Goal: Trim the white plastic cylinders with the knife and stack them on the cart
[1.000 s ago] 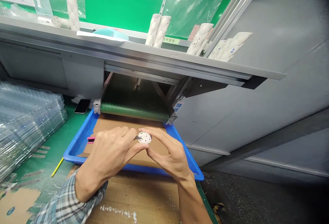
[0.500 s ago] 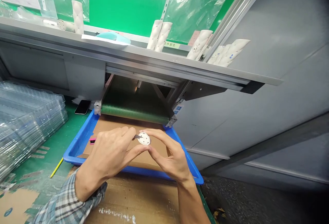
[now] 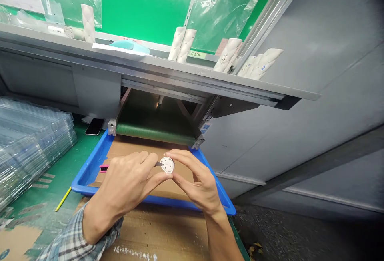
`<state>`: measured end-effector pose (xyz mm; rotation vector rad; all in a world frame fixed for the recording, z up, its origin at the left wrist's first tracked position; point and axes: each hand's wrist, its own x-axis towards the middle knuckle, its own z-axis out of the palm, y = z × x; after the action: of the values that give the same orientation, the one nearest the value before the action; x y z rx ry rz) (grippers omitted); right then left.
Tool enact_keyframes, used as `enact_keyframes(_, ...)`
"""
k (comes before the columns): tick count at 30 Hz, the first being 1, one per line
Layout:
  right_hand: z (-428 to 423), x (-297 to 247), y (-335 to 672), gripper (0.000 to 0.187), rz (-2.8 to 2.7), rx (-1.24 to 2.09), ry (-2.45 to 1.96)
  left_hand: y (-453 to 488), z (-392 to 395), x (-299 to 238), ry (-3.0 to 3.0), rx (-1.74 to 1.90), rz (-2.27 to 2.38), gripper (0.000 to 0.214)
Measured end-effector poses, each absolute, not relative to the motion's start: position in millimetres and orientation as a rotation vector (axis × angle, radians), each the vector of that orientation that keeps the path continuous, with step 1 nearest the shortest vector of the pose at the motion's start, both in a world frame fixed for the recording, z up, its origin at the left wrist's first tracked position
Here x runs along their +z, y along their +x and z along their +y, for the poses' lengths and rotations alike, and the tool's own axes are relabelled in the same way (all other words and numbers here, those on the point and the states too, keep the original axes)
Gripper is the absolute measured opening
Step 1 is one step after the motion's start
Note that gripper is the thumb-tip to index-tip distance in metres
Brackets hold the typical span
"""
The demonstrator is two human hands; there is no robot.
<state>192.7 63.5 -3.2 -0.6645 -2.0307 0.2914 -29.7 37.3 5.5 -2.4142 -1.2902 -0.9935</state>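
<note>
My right hand (image 3: 195, 181) pinches a small round white piece with several holes (image 3: 167, 165) between thumb and fingertips, its holed face towards me. In my left hand (image 3: 129, 177) is a knife (image 3: 103, 168); its pink end sticks out behind the hand, and its thin dark blade (image 3: 159, 164) reaches over the left edge of the white piece. The rest of the knife is hidden by my fingers. My left thumb touches or nearly touches the lower rim of the piece. Both hands are above a blue tray (image 3: 79, 187) lined with cardboard.
A green conveyor belt (image 3: 153, 127) ends over the tray's far side. Stacked clear plastic trays (image 3: 33, 145), a phone (image 3: 94, 126) and a yellow stick (image 3: 63, 199) lie at left. White quilted tubes (image 3: 186, 46) stand on the metal shelf (image 3: 144, 67) above. A grey wall (image 3: 285, 133) is at right.
The white piece has turned to show its holed face more fully. The knife blade stays at its left side, and both hands keep their grip. The camera view has shifted slightly.
</note>
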Motion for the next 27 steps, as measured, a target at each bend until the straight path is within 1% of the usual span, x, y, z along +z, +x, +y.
enact_keyframes(5,63.0,-5.5,192.5,0.039,-2.009,0.259,-0.686,-27.6,36.5,4.9,-2.385,-0.987,-1.280,0.049)
enact_keyframes(15,58.5,-11.1,181.3,0.038,-1.869,0.205,-0.661,-21.0,32.9,5.5,-2.320,-1.003,-1.269,0.046)
enact_keyframes(20,58.1,-15.2,174.2,0.034,-1.795,0.088,-0.672,-17.7,30.7,7.0,-2.276,-1.022,-1.274,0.048)
enact_keyframes(27,58.6,-23.6,168.0,0.035,-1.690,-0.168,-0.621,-12.3,27.6,5.6,-2.253,-1.041,-1.309,0.052)
